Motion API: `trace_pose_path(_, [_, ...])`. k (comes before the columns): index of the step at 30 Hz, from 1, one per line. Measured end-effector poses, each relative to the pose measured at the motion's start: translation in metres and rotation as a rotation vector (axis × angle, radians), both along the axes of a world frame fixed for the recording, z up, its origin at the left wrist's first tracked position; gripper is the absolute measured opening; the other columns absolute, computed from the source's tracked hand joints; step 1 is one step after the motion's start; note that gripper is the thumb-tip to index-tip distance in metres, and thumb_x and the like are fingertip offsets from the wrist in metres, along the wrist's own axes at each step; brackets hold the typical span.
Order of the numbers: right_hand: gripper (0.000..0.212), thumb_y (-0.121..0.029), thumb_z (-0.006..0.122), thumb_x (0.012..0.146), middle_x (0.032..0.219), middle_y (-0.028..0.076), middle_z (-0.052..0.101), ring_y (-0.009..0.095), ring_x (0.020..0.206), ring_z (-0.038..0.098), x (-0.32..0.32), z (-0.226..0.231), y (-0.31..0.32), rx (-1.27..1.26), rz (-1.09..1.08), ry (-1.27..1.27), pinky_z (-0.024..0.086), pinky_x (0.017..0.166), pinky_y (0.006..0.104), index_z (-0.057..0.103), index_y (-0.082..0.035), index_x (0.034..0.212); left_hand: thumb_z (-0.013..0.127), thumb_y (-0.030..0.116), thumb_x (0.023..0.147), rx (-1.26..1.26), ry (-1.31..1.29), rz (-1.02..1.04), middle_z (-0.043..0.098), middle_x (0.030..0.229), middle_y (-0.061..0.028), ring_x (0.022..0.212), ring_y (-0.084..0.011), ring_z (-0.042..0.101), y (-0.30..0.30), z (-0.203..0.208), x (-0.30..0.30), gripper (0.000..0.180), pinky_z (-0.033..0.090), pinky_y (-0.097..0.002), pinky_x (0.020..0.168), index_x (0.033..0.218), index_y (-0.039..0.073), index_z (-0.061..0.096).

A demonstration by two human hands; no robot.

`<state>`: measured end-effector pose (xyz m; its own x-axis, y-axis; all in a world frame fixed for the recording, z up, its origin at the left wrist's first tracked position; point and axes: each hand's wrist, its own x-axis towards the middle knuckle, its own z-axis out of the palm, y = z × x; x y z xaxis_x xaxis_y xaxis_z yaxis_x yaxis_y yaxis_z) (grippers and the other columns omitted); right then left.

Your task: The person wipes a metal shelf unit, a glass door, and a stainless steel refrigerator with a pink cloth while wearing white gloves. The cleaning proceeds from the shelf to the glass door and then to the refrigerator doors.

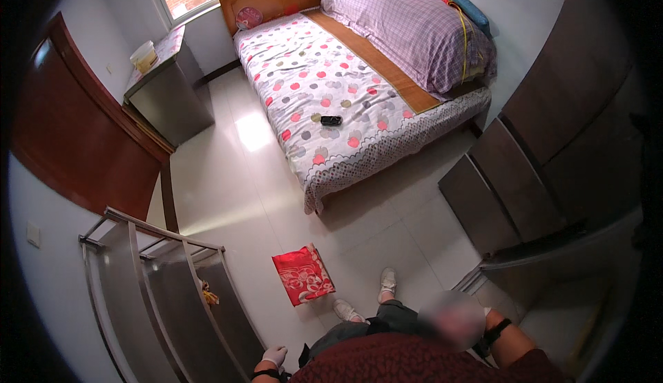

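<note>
My left hand (275, 355), in a white glove, hangs low beside the metal rack (181, 234). Its fingers look loosely curled, and nothing shows in them. A blurred patch with pink and red in it covers most of my right hand (487, 312); only a bit of white glove shows above the black wrist strap. What that hand holds, if anything, I cannot make out. On the floor ahead of my shoes lies a red square piece (304, 274) with a pale floral pattern, like a folded cloth or a cushion.
A bed (324, 93) with a dotted sheet carries a black handheld device (331, 120) and a plaid-covered heap (407, 20). Dark cabinets (507, 176) line the right side. At the left are a brown door (90, 120) and a cabinet (169, 100) bearing a pale tub (143, 57).
</note>
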<state>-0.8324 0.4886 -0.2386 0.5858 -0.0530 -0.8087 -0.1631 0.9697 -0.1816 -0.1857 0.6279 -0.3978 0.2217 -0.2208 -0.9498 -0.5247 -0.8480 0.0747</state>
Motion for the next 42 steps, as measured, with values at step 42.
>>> trace_pose_path(42, [0.011,-0.019,0.064,0.089,0.067,0.002,0.053,0.016,0.055,0.051,-0.139,-0.070,-0.015,-0.122,-0.506,0.285,0.045,0.049,0.0353,0.062,-0.009,0.092,0.058,0.038,0.097,-0.277,0.049,-0.255,0.067,0.134,-0.0188,0.131,-0.0323,0.059,-0.199,0.052,-0.136,0.051,0.044,-0.0404,0.112,0.136,0.006,0.066])
